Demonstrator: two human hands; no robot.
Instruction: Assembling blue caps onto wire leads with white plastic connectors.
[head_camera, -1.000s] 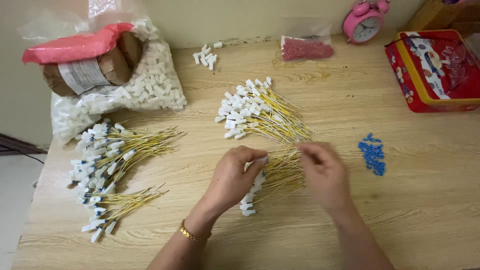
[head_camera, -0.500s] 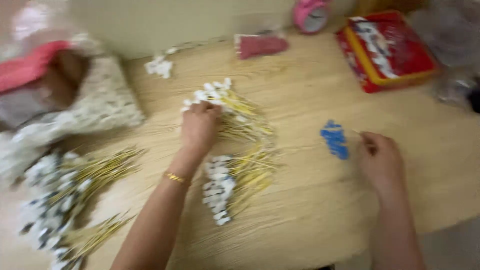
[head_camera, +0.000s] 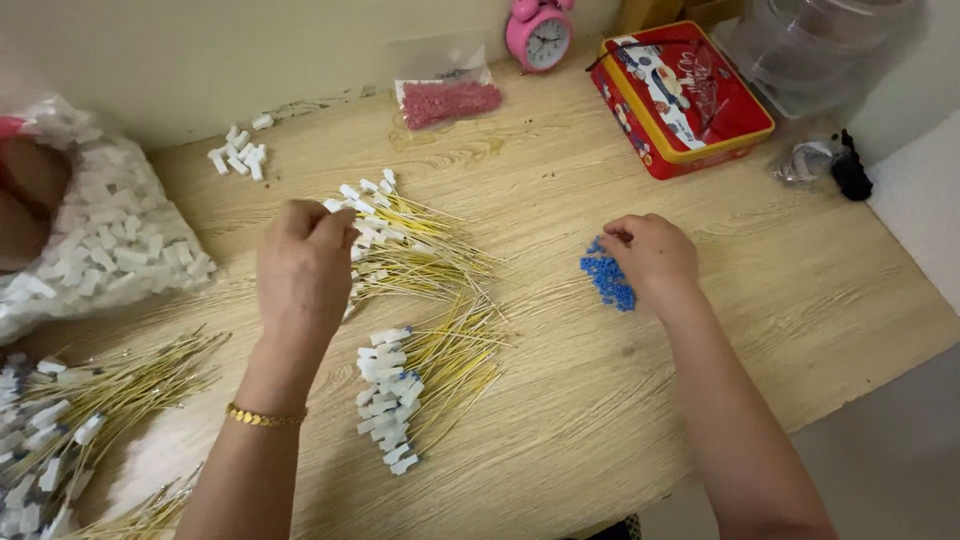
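Note:
My left hand (head_camera: 303, 265) rests fingers-down on a pile of yellow wires with white plastic connectors (head_camera: 410, 240) in the middle of the wooden table (head_camera: 560, 400); whether it pinches a wire is hidden. My right hand (head_camera: 650, 252) reaches into a small heap of blue beads (head_camera: 606, 281), fingertips curled on them. A second bundle of yellow wires with white connectors (head_camera: 420, 385) lies nearer me, between both arms. A gold bracelet (head_camera: 262, 416) circles my left wrist.
A bag of white connectors (head_camera: 105, 245) lies at the left, and more wire bundles (head_camera: 70, 430) at the lower left. Loose white connectors (head_camera: 240, 157), a bag of red beads (head_camera: 448, 98), a pink alarm clock (head_camera: 538, 35) and a red tin (head_camera: 680, 95) stand along the back.
My left hand moved from the near bundle up to the far pile of wires. My right hand left the bundle and went right to the blue beads. The camera shifted.

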